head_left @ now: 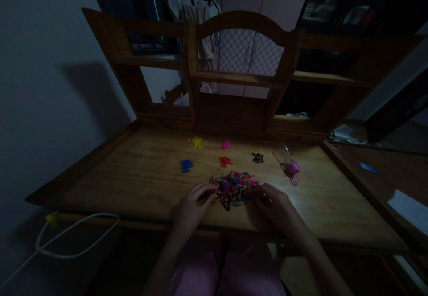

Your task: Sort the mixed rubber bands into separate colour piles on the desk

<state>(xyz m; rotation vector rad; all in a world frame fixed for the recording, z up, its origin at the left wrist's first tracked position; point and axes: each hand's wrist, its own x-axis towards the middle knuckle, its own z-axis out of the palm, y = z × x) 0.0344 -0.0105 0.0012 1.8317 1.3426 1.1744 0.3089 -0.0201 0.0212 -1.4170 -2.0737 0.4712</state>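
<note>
Flanking a heap of small, glossy, mixed-colour pieces (pixel 236 188) near the front of the pale wooden desk (pixel 140 175), the left hand (pixel 195 204) and right hand (pixel 274 202) are meeting its opposite edges, probably for easy reach from 2 sides. The fingers of each hand are curling inward, tips close together; whether they are pinching a piece, I cannot tell. Beyond the heap, 5 small piles are lying apart, seemingly so their colours are not mingling: yellow (pixel 195 142), pink (pixel 226 145), blue (pixel 186 166), red (pixel 225 162) and black (pixel 257 158). A clear bottle with a pink cap (pixel 284 155) is lying on its side to the right, clear of the hands. Dim light is leaving the grain faint. An arched wooden shelf unit (pixel 234 80) is rising behind, and pale clothes (pixel 197 13) are hanging near checkered cupboard doors (pixel 236 48).
</note>
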